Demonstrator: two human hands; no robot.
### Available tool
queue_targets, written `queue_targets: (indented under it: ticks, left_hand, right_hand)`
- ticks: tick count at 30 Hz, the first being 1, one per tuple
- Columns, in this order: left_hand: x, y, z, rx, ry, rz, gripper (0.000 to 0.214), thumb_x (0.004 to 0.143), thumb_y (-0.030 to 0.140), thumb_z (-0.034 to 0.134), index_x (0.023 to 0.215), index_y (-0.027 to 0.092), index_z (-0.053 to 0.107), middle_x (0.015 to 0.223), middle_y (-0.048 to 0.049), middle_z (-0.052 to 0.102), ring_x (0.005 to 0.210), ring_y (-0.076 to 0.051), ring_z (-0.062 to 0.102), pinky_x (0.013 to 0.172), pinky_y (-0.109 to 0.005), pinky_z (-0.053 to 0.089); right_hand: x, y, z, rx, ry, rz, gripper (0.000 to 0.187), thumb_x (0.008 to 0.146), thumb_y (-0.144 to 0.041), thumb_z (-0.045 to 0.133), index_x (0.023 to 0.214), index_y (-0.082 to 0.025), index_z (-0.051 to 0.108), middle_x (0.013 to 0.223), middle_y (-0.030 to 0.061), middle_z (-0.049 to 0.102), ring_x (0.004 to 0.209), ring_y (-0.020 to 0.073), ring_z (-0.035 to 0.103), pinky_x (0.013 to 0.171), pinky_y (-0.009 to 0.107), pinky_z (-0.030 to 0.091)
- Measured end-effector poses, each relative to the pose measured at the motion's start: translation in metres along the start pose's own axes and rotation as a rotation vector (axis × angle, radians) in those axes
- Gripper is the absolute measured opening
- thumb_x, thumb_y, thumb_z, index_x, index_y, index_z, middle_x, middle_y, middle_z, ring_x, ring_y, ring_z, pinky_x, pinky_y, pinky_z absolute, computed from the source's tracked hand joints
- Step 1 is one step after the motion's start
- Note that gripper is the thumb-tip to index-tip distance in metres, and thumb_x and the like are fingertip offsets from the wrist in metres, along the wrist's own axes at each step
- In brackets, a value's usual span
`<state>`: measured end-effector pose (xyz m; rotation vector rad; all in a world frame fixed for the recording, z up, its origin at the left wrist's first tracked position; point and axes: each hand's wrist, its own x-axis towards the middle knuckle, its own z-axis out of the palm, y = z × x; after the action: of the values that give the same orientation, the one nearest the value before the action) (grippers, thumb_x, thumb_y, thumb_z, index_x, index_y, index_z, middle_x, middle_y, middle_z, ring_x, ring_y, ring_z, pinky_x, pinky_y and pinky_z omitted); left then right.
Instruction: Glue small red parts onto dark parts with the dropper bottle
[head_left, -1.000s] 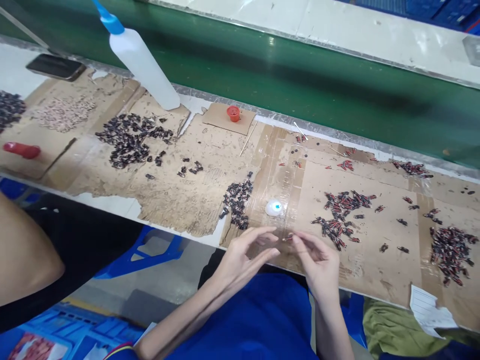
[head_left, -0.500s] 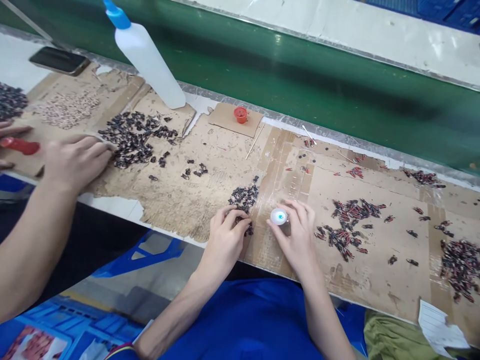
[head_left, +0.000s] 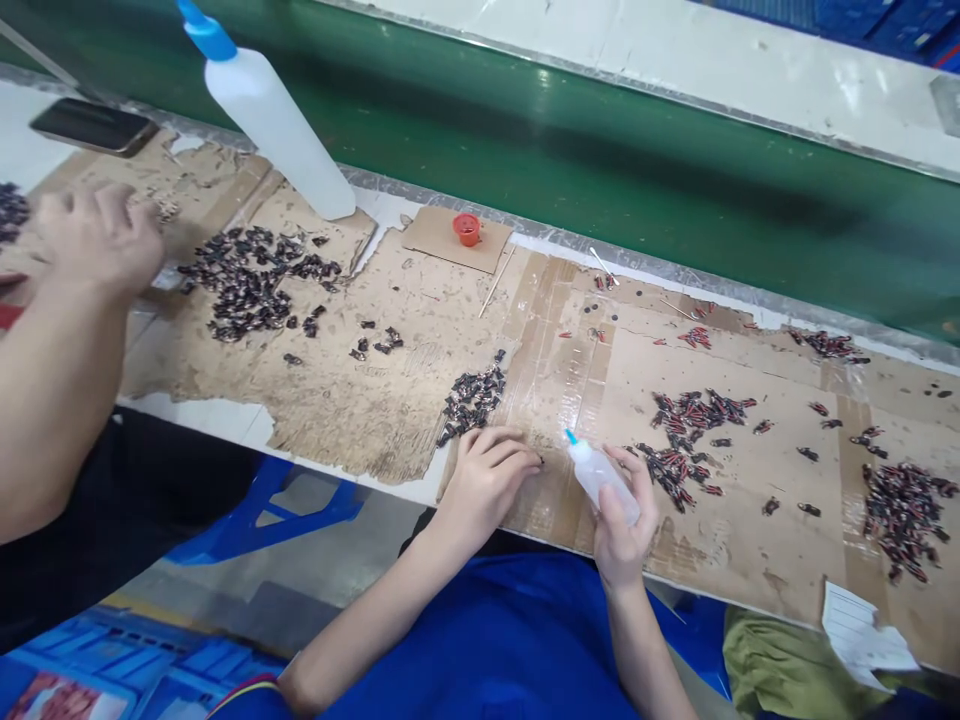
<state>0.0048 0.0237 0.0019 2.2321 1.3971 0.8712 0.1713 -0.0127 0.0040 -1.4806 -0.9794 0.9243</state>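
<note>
My right hand is closed around a small translucent squeeze bottle, its blue tip tilted up and to the left. Just left of it, my left hand rests low over the cardboard with its fingers pinched. A small black part shows at those fingertips; its details are too small to make out. Behind my left hand lies a pile of small black parts, and to the right of the bottle spreads a pile of black-and-red parts.
A large white bottle with a blue cap stands back left, near a red cup on a cardboard square. A wooden stick lies nearby. At the left, a co-worker's hand is above the table. More black-and-red parts are at the far right.
My left hand has moved right, away from the black pile, with a small part at its fingertips. My right hand has tipped the bottle so its side shows. The co-worker's hand has risen.
</note>
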Motion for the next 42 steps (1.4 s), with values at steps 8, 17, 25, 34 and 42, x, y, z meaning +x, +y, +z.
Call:
queue_targets:
  ticks: [8, 17, 25, 34, 42]
  left_hand:
    - [-0.009, -0.003, 0.003, -0.014, -0.028, -0.033, 0.010, 0.086, 0.018, 0.066, 0.083, 0.026, 0.072, 0.092, -0.0015, 0.076, 0.104, -0.023, 0.063, 0.087, -0.041, 0.042]
    - [-0.009, 0.001, 0.001, -0.065, 0.002, -0.057, 0.011, 0.087, 0.018, 0.063, 0.093, 0.024, 0.070, 0.093, -0.0031, 0.075, 0.104, -0.024, 0.062, 0.088, -0.042, 0.044]
    - [-0.010, 0.001, 0.001, -0.014, -0.011, -0.044, 0.010, 0.087, 0.017, 0.063, 0.090, 0.023, 0.071, 0.101, -0.0050, 0.073, 0.106, -0.025, 0.060, 0.086, -0.041, 0.045]
    - [-0.008, 0.001, 0.001, -0.004, 0.007, -0.039, 0.007, 0.087, 0.019, 0.065, 0.086, 0.023, 0.071, 0.099, -0.0041, 0.073, 0.104, -0.023, 0.060, 0.086, -0.041, 0.044]
    - [-0.009, 0.001, 0.001, -0.004, 0.014, -0.038, 0.008, 0.089, 0.021, 0.063, 0.087, 0.022, 0.070, 0.099, -0.0041, 0.073, 0.105, -0.024, 0.059, 0.087, -0.042, 0.042]
  right_hand:
    - [-0.030, 0.014, -0.005, 0.272, 0.080, 0.051, 0.028, 0.076, -0.045, 0.063, 0.092, -0.022, 0.062, 0.084, 0.0059, 0.068, 0.066, 0.0198, 0.065, 0.056, 0.030, 0.051]
    - [-0.022, 0.007, -0.022, 0.255, 0.066, -0.066, 0.028, 0.082, -0.051, 0.050, 0.087, -0.024, 0.057, 0.070, 0.0022, 0.056, 0.056, 0.0170, 0.055, 0.049, 0.029, 0.042]
    - [-0.012, 0.008, -0.026, 0.029, 0.122, 0.020, 0.024, 0.076, -0.042, 0.069, 0.082, -0.018, 0.072, 0.075, 0.0065, 0.073, 0.055, 0.0192, 0.065, 0.047, 0.028, 0.047]
    - [-0.003, -0.004, -0.002, -0.163, 0.148, -0.071, 0.020, 0.076, -0.037, 0.071, 0.074, -0.017, 0.074, 0.063, 0.0049, 0.074, 0.054, 0.0199, 0.068, 0.052, 0.028, 0.053]
    - [0.000, -0.001, -0.002, -0.236, 0.139, -0.098, 0.026, 0.080, -0.039, 0.068, 0.073, -0.015, 0.074, 0.064, 0.0056, 0.074, 0.055, 0.0198, 0.069, 0.053, 0.028, 0.053]
